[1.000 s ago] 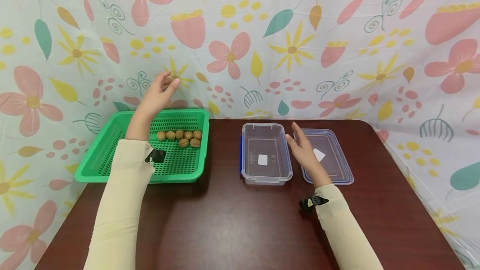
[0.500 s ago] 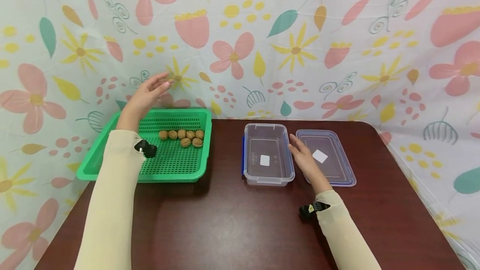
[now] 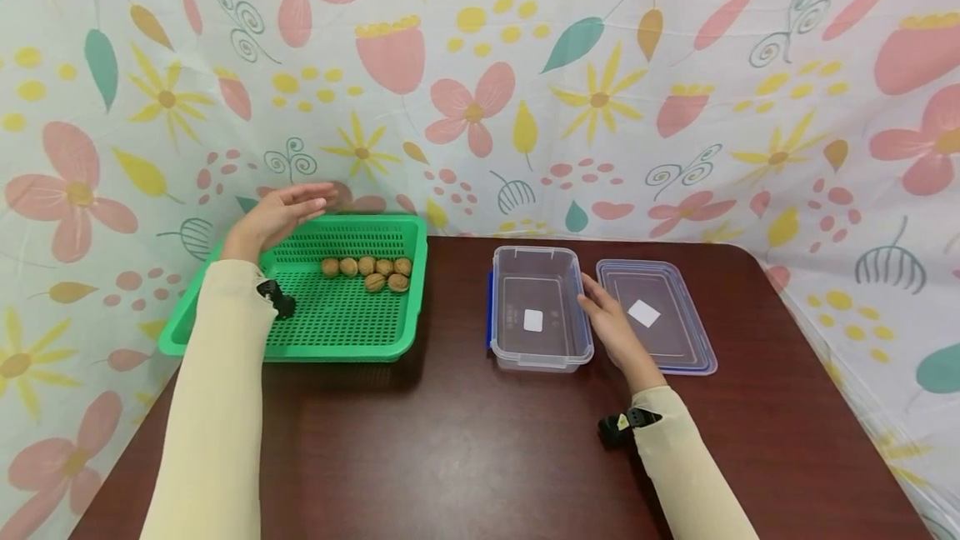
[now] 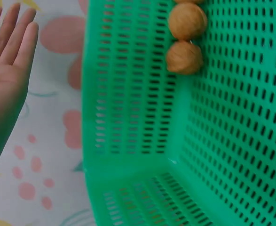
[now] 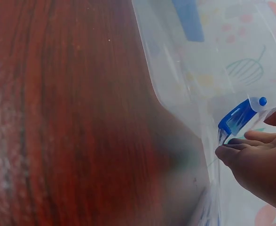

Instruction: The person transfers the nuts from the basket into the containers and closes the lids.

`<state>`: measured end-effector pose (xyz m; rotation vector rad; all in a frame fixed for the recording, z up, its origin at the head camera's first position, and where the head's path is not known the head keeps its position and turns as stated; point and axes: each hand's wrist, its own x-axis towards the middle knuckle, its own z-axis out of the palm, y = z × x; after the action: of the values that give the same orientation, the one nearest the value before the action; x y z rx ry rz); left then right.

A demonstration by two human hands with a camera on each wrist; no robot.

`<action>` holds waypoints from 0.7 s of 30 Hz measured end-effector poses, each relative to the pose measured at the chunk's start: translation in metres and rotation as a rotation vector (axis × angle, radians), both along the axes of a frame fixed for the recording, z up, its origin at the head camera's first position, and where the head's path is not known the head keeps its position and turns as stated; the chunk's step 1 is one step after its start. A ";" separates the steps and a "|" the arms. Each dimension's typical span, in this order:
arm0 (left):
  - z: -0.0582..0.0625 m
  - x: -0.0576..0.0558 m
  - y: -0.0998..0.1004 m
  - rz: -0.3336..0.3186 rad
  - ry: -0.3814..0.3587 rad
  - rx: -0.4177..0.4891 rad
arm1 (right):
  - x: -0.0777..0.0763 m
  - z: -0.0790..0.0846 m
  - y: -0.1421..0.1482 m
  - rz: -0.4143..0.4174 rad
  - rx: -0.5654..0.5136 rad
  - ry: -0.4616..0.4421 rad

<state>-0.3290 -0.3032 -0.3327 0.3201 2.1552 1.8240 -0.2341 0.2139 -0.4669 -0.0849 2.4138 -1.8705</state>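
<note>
My left hand (image 3: 281, 217) hovers over the back left of a green plastic basket (image 3: 417, 307), its fingers straight and holding nothing. In the left wrist view that hand (image 4: 8, 66) shows its palm beside the basket wall (image 4: 93, 117). Several walnuts (image 3: 367, 266) lie along the basket's back right, apart from the hand. My right hand (image 3: 617, 330) is at the right side of a clear plastic container (image 3: 536, 359) without its lid on. In the right wrist view its extended fingers lie by a blue latch (image 5: 239, 117); I cannot tell whether they touch it.
Flat to the right of the container lies its clear lid (image 3: 678, 315), with a white label. A blue latch (image 3: 491, 311) hangs on the container's left side. The dark wooden table (image 3: 450, 448) ends at a flowered cloth (image 3: 465, 173) at the back.
My left hand has moved left and lower over the basket, its fingers straightening. My right hand has come closer to the container's side. The walnuts have stayed put.
</note>
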 end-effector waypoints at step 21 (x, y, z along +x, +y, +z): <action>-0.057 -0.016 -0.033 -0.187 -0.154 -0.380 | 0.000 -0.002 0.001 0.010 0.017 -0.002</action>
<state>-0.3452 -0.3359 -0.3898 0.2719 2.2195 1.2642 -0.2342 0.2150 -0.4688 -0.0932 2.4233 -1.8444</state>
